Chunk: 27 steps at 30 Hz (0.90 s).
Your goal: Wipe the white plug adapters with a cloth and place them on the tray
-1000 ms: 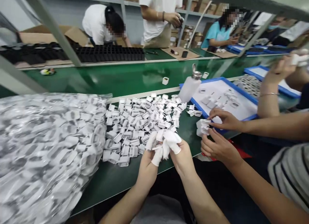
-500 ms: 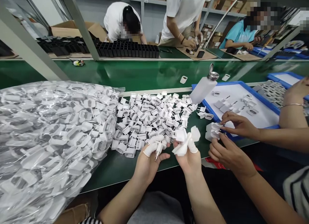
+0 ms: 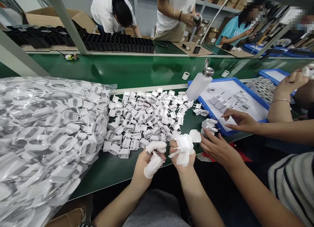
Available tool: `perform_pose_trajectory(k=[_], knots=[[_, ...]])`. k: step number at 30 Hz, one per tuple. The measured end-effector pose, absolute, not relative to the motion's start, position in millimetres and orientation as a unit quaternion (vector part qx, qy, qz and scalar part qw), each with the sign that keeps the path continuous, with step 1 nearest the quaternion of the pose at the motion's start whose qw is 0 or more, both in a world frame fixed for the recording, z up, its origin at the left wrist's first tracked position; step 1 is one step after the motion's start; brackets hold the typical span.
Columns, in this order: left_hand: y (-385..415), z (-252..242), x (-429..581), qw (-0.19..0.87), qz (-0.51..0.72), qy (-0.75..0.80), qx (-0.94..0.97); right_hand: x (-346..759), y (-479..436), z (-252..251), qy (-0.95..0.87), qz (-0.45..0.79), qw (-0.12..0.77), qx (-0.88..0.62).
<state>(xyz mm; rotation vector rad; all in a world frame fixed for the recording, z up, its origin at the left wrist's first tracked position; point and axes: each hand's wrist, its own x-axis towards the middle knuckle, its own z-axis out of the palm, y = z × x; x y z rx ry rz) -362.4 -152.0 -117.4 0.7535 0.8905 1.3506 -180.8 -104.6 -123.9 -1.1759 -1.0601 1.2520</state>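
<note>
My left hand, white covers on its thumb and forefinger, is closed on a small white plug housing, mostly hidden by the fingers; a bit of metal pin shows. Beside it, my right hand grips a white plug housing with its pins pointing left, along with a white cloth whose folds stick out around the fingers. Just beyond both hands lies a loose heap of white plug housings on the green tabletop.
A clear plastic bag full of housings fills the left side. A pump bottle stands beyond the heap, next to a blue-rimmed tray. A co-worker's hands reach in close at right, near stacked housings. A metal post rises at left.
The view has shifted slightly. My left fingers have closed further over their housing, hiding it. My right hand has turned, bringing its housing's pins into view. The co-worker's hands have let go of the stacked housings.
</note>
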Motion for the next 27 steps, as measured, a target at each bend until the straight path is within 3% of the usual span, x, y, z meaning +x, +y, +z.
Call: perform_pose_trajectory(k=[5, 10, 16, 19, 23, 27], knots=[[-154, -116, -360, 0.501, 0.575, 0.467, 0.448, -117, -85, -120, -0.572, 0.536, 0.377, -0.494], [-159, -116, -361, 0.442, 0.574, 0.460, 0.514, -121, -75, -126, -0.629, 0.503, 0.353, -0.477], [-164, -113, -365, 0.390, 0.578, 0.466, 0.545, -122, -61, -120, -0.687, 0.375, 0.343, -0.520], [-162, -113, -369, 0.478, 0.532, 0.493, 0.496, -122, -54, -118, -0.731, 0.316, 0.299, -0.526], [-157, -120, -372, 0.672, 0.460, 0.418, 0.404, -120, -54, -113, -0.861, 0.149, 0.161, -0.459], [-155, -121, -369, 0.735, 0.469, 0.373, 0.318, -116, -60, -112, -0.890, 0.078, 0.145, -0.426]])
